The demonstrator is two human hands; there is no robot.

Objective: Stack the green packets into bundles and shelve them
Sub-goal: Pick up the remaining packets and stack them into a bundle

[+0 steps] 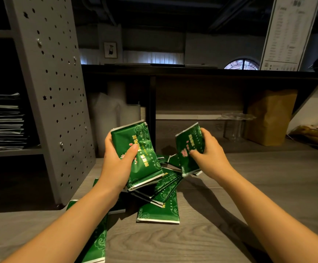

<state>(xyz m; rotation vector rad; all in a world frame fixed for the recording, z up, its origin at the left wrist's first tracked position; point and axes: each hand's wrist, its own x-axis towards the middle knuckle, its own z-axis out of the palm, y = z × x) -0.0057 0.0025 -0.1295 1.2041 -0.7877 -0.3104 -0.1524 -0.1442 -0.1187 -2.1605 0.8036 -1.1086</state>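
My left hand [117, 164] grips a bundle of green packets [143, 168] with gold and red print, held upright above the table, thumb across the front. My right hand [210, 154] holds a single green packet [189, 147], slightly blurred, a short way to the right of the bundle and apart from it. Below both hands lies a loose pile of green packets [162, 192] on the wooden table [220, 234]. One flat packet [158, 213] lies nearest me, and another packet [97, 243] shows under my left forearm.
A grey perforated shelf unit [53, 95] stands at the left with stacked sheets [2, 120] on one shelf. Behind the table are open wooden shelf bays [198, 103], a brown paper bag [270, 118], a clear glass stand [236, 126] and white rolls [114, 111].
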